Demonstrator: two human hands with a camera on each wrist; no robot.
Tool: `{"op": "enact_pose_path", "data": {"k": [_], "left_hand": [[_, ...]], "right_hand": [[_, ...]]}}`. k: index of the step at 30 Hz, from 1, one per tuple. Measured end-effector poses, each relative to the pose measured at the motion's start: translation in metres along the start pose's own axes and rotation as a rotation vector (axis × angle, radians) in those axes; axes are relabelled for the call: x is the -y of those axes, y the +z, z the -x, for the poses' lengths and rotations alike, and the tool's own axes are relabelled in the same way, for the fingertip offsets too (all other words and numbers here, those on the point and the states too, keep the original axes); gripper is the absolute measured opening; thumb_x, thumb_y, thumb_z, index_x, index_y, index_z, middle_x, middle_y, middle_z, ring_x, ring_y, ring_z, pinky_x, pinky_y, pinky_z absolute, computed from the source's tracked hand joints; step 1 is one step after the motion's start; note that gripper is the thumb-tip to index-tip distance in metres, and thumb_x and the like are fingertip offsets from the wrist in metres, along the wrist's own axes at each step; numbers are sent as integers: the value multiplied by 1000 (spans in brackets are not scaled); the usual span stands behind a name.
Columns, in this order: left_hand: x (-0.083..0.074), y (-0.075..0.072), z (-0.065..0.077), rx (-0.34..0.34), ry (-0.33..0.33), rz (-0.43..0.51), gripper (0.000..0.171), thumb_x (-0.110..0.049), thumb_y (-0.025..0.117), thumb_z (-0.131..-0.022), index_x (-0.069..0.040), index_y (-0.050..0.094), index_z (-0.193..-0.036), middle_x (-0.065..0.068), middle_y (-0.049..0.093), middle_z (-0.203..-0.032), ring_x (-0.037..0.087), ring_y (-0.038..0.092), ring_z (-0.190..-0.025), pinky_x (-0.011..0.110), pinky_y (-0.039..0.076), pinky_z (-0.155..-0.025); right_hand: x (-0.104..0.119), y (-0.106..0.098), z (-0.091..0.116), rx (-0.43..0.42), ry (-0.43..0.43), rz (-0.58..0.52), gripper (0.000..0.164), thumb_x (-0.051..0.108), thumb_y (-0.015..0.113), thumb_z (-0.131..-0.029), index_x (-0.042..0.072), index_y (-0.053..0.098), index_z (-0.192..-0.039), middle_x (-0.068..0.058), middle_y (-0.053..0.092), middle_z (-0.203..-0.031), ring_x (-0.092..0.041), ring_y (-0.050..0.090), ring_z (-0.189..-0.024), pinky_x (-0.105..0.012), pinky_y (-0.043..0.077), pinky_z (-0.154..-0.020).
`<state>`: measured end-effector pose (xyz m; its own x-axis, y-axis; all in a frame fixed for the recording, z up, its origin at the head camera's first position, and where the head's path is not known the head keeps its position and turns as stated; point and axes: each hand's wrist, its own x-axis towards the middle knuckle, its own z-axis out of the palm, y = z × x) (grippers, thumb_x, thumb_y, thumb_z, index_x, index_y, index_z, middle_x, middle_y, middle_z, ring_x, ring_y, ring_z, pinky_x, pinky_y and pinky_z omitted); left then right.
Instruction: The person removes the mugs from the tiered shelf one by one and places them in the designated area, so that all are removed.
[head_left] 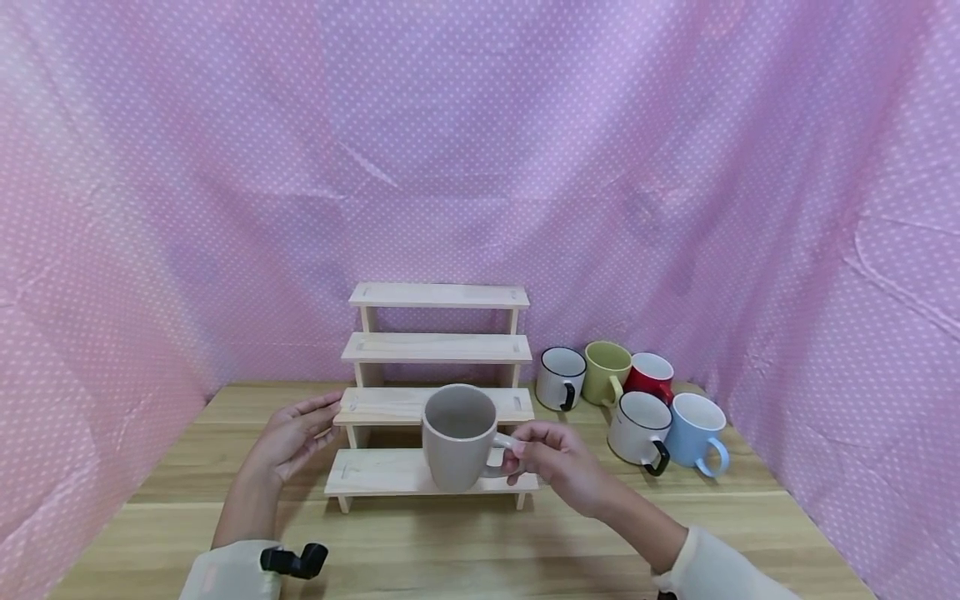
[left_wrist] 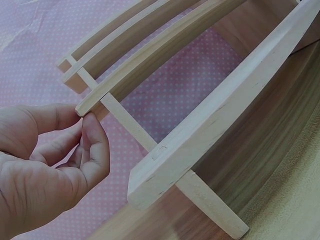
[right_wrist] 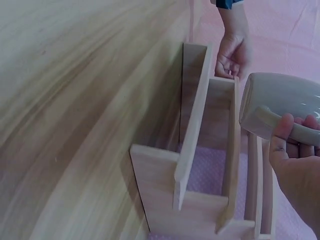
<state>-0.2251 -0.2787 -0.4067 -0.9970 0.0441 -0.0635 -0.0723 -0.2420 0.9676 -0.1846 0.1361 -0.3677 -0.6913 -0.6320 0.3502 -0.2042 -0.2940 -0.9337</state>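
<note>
A four-tier wooden display stand (head_left: 438, 346) stands on the table. My left hand (head_left: 296, 433) is at its left side; in the left wrist view thumb and forefinger pinch the end of the second-lowest board (left_wrist: 150, 60). My right hand (head_left: 562, 467) grips the handle of a plain grey-beige mug (head_left: 459, 450), fingers curled through and thumb on top. This mug is upright, in front of the lower tiers, overlapping the bottom board in the head view. Seen from the right wrist, the mug (right_wrist: 285, 95) is held off the boards.
Right of the stand are a white mug with black handle (head_left: 555, 387), a green mug (head_left: 603, 379), a red mug (head_left: 645, 379), another black-handled white mug (head_left: 633, 433) and a light blue mug (head_left: 690, 433). A pink dotted cloth (head_left: 480, 167) hangs behind the wooden table (head_left: 420, 550).
</note>
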Motion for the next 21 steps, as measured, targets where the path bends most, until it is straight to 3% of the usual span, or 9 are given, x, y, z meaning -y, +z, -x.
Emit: {"op": "enact_pose_path", "data": {"k": [3, 8, 21], "left_hand": [[0, 0, -1, 5, 2, -5, 23, -8, 62, -103, -9, 70, -125, -6, 70, -108, 7, 65, -96, 24, 56, -83], [0, 0, 0, 3, 5, -9, 24, -8, 62, -103, -8, 69, -126, -6, 70, -107, 7, 65, -96, 24, 56, -83], [-1, 0, 1, 1, -7, 17, 21, -7, 63, -102, -12, 73, -120, -6, 70, -106, 7, 64, -93, 24, 55, -83]], "right_hand": [[5, -6, 4, 3, -29, -24, 14, -3, 47, -102, -11, 59, -101, -4, 68, -95, -14, 67, -91, -32, 59, -82], [14, -17, 10, -1, -82, -33, 24, -7, 44, -101, 2, 66, -104, -4, 70, -97, -13, 68, -93, -32, 58, -85], [32, -52, 35, -19, -127, -38, 35, -9, 35, -103, 4, 67, -111, -3, 71, -103, -15, 69, -96, -33, 57, -87]]}}
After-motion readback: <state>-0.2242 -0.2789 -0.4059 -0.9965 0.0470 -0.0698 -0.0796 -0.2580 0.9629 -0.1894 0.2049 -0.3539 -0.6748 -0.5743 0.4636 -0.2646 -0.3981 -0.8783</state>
